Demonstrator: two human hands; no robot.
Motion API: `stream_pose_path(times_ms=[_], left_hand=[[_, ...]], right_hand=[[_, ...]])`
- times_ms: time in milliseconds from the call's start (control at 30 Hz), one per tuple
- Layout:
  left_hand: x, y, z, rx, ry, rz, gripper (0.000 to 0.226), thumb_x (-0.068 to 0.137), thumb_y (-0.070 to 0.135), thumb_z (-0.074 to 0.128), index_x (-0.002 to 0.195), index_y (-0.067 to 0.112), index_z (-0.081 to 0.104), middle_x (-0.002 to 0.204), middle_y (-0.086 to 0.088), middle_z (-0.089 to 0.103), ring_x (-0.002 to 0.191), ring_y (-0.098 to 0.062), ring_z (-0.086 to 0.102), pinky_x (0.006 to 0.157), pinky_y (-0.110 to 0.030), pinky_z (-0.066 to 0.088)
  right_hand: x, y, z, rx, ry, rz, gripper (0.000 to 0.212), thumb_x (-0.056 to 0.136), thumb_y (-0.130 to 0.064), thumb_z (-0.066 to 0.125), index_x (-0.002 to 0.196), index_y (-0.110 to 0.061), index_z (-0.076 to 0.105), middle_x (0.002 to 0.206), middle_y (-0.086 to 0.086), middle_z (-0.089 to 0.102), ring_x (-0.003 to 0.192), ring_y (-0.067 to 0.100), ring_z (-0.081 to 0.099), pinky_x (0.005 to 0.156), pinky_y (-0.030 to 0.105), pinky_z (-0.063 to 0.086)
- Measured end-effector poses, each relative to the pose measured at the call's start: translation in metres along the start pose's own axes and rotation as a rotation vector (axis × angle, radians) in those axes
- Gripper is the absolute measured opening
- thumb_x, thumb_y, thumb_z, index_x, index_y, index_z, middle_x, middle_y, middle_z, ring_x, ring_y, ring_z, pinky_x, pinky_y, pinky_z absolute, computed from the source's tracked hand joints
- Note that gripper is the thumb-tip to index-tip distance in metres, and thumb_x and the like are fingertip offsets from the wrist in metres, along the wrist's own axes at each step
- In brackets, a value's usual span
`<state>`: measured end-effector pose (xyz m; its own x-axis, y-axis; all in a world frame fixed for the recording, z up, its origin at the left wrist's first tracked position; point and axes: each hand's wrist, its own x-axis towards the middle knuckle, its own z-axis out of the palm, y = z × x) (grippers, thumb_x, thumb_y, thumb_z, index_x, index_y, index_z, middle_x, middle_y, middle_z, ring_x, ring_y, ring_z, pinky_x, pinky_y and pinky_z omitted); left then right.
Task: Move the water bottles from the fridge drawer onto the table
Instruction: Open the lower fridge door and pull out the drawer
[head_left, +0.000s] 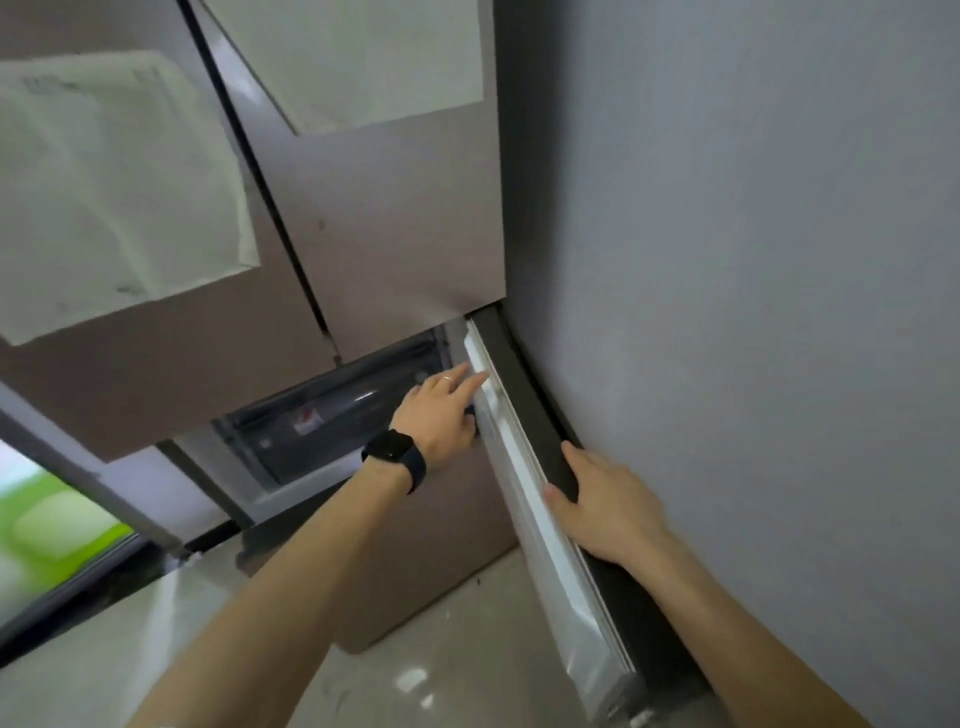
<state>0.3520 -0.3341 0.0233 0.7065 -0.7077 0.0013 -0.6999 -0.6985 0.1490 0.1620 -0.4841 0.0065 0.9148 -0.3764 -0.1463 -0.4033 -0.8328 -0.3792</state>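
The lower fridge door (545, 519) stands swung open to the right. My right hand (602, 514) grips its dark outer edge. Inside lies the dark see-through fridge drawer (332, 421), closed, with a red and white label (306, 422) showing dimly through its front. No water bottle can be made out clearly. My left hand (441, 415), with a black watch on the wrist, reaches to the right end of the drawer. Two fingers are stretched out against the door's white inner seal (480, 374). The lower fingers are hidden and nothing shows in the hand.
The upper fridge doors (363, 208) are shut and carry white paper sheets (114, 197). A grey wall (753, 260) stands close on the right, behind the open door. A pale glossy floor (441, 649) lies below, and a window with green beyond (52, 525) is at the left.
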Motion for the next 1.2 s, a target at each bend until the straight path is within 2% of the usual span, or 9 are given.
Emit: stream_pose_path(times_ms=[167, 300, 400, 633, 733, 800, 933, 1033, 1200], left_hand=[[0.036, 0.042, 0.021, 0.075, -0.167, 0.093, 0.078, 0.1, 0.012, 0.046, 0.16, 0.039, 0.005, 0.169, 0.006, 0.0, 0.155, -0.021, 0.009, 0.124, -0.052, 0.013], [0.054, 0.08, 0.041, 0.004, -0.185, 0.113, 0.086, 0.097, 0.008, 0.048, 0.16, 0.035, -0.002, 0.169, 0.005, -0.007, 0.155, -0.019, 0.003, 0.125, -0.051, 0.009], [0.067, 0.094, 0.049, -0.047, -0.169, 0.101, 0.09, 0.094, 0.007, 0.052, 0.16, 0.036, -0.002, 0.169, 0.004, -0.007, 0.155, -0.022, 0.006, 0.125, -0.053, 0.011], [0.087, 0.119, 0.061, -0.06, -0.111, 0.052, 0.091, 0.092, 0.01, 0.054, 0.16, 0.034, 0.0, 0.169, 0.002, -0.006, 0.153, -0.028, 0.013, 0.123, -0.053, 0.015], [0.087, 0.12, 0.058, -0.08, -0.118, 0.05, 0.087, 0.095, 0.016, 0.055, 0.16, 0.034, 0.001, 0.169, 0.002, -0.006, 0.153, -0.029, 0.016, 0.123, -0.051, 0.019], [0.083, 0.113, 0.053, -0.094, -0.106, 0.067, 0.081, 0.096, 0.021, 0.055, 0.16, 0.036, 0.008, 0.169, 0.002, -0.003, 0.152, -0.029, 0.019, 0.122, -0.051, 0.023], [0.059, 0.065, 0.037, -0.131, -0.004, -0.006, 0.07, 0.095, 0.027, 0.056, 0.156, 0.037, 0.024, 0.169, -0.001, 0.007, 0.15, -0.031, 0.024, 0.119, -0.054, 0.03], [0.024, 0.009, 0.025, -0.08, 0.069, -0.144, 0.063, 0.094, 0.027, 0.057, 0.153, 0.033, 0.034, 0.168, -0.004, 0.013, 0.148, -0.034, 0.026, 0.117, -0.054, 0.031], [-0.041, -0.084, 0.003, 0.064, 0.216, -0.364, 0.064, 0.093, 0.02, 0.061, 0.153, 0.025, 0.038, 0.168, -0.009, 0.009, 0.152, -0.036, 0.015, 0.12, -0.059, 0.021]], right_hand=[[0.026, 0.04, -0.017, -0.059, 0.127, 0.022, 0.047, 0.103, -0.038, 0.037, 0.143, -0.016, 0.045, 0.142, 0.001, 0.053, 0.12, 0.029, 0.055, 0.092, 0.041, 0.049], [0.037, 0.078, -0.014, -0.119, 0.21, 0.002, 0.052, 0.103, -0.026, 0.04, 0.153, -0.015, 0.034, 0.154, 0.001, 0.043, 0.114, 0.03, 0.059, 0.089, 0.039, 0.049], [0.046, 0.105, -0.021, -0.179, 0.237, 0.005, 0.06, 0.101, -0.023, 0.044, 0.158, -0.02, 0.024, 0.162, -0.003, 0.029, 0.122, 0.029, 0.055, 0.097, 0.04, 0.045], [0.067, 0.143, -0.039, -0.178, 0.25, -0.029, 0.051, 0.107, -0.035, 0.026, 0.157, -0.029, 0.025, 0.162, -0.012, 0.028, 0.131, 0.021, 0.05, 0.104, 0.04, 0.038], [0.07, 0.145, -0.039, -0.181, 0.297, -0.027, 0.048, 0.106, -0.034, 0.033, 0.153, -0.028, 0.035, 0.158, -0.008, 0.037, 0.13, 0.023, 0.051, 0.104, 0.043, 0.04], [0.066, 0.142, -0.036, -0.169, 0.391, -0.036, 0.045, 0.102, -0.028, 0.046, 0.147, -0.026, 0.046, 0.152, -0.002, 0.047, 0.129, 0.025, 0.051, 0.103, 0.046, 0.04], [0.055, 0.104, -0.02, -0.063, 0.518, -0.168, 0.046, 0.094, -0.026, 0.059, 0.14, -0.024, 0.055, 0.139, 0.001, 0.057, 0.126, 0.024, 0.052, 0.1, 0.046, 0.043], [0.059, 0.055, 0.008, 0.066, 0.435, -0.321, 0.042, 0.092, -0.029, 0.055, 0.133, -0.023, 0.061, 0.135, -0.001, 0.06, 0.126, 0.022, 0.053, 0.101, 0.043, 0.044], [0.083, -0.022, 0.063, 0.204, 0.018, -0.388, 0.043, 0.098, -0.035, 0.052, 0.141, -0.028, 0.052, 0.145, -0.009, 0.05, 0.137, 0.012, 0.038, 0.112, 0.032, 0.033]])
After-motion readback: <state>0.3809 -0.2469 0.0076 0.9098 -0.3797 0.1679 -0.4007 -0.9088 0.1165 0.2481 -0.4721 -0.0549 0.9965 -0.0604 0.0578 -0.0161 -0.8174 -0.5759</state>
